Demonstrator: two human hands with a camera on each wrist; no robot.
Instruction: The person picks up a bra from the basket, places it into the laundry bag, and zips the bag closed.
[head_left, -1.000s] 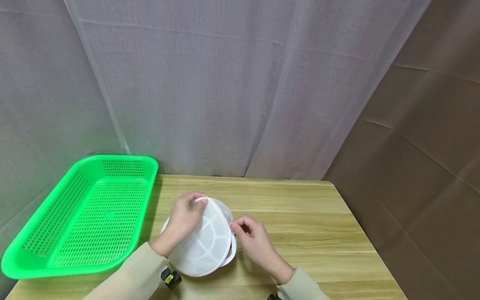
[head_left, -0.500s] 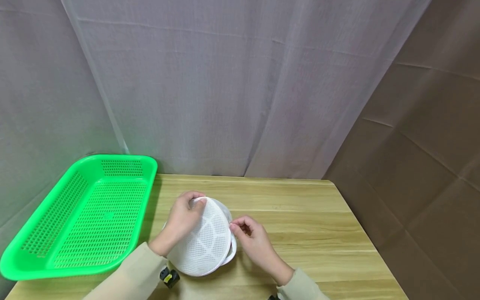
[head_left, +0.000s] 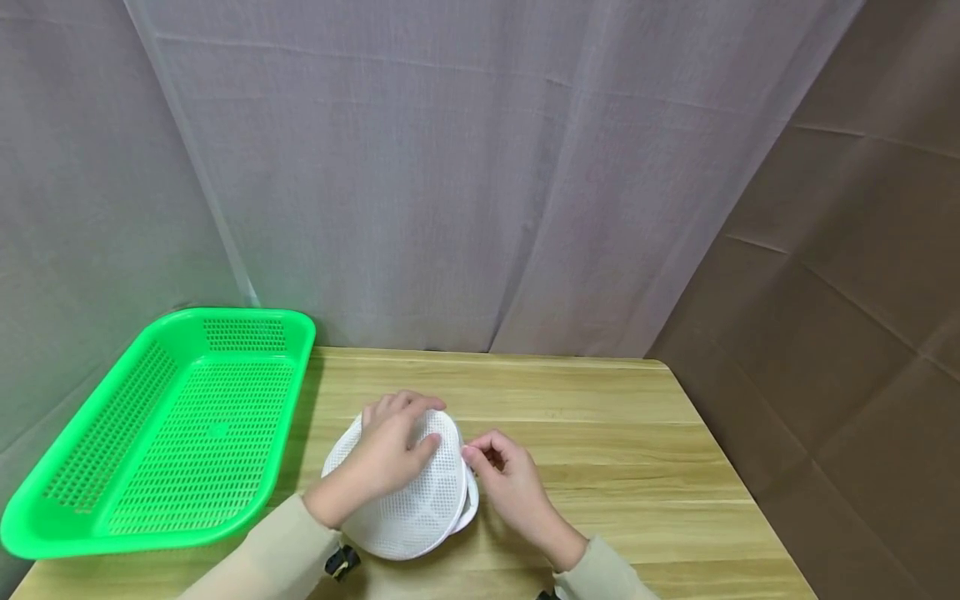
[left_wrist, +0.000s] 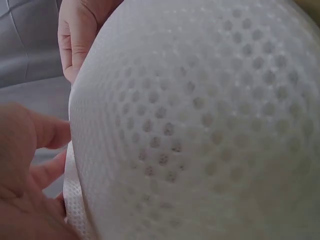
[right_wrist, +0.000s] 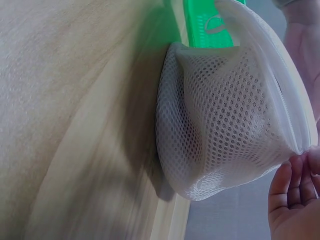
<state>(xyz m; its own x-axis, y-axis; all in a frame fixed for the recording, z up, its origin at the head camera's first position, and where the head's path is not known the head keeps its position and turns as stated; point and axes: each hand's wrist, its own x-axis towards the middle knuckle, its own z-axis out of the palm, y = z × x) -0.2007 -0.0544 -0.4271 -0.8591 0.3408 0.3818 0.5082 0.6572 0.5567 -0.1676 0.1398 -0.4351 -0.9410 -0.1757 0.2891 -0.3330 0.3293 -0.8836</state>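
A round white mesh laundry bag (head_left: 423, 512) stands on the wooden table in front of me, its top panel tilted. Across that panel lies my left hand (head_left: 390, 454), thumb and forefinger spread apart near the far edge. The left wrist view has its fingers (left_wrist: 50, 132) right at the rim of the mesh. At the bag's right side my right hand (head_left: 513, 483) pinches the edge by the zipper with thumb and forefinger. From the right wrist, the zipper (right_wrist: 280, 97) curves along the rim up to those fingertips, above the sagging mesh wall. What exactly the pinch holds is hidden.
A large green plastic basket (head_left: 288, 433) with slotted walls stands at the left. Grey cloth (head_left: 450, 183) hangs behind the wooden table (head_left: 600, 433), and brown cloth (head_left: 840, 292) hangs along the right.
My left hand has let go of the bag's far rim and slid right over the top panel, fingers spreading. The panel has tipped flatter. The right hand keeps its pinch in nearly the same spot.
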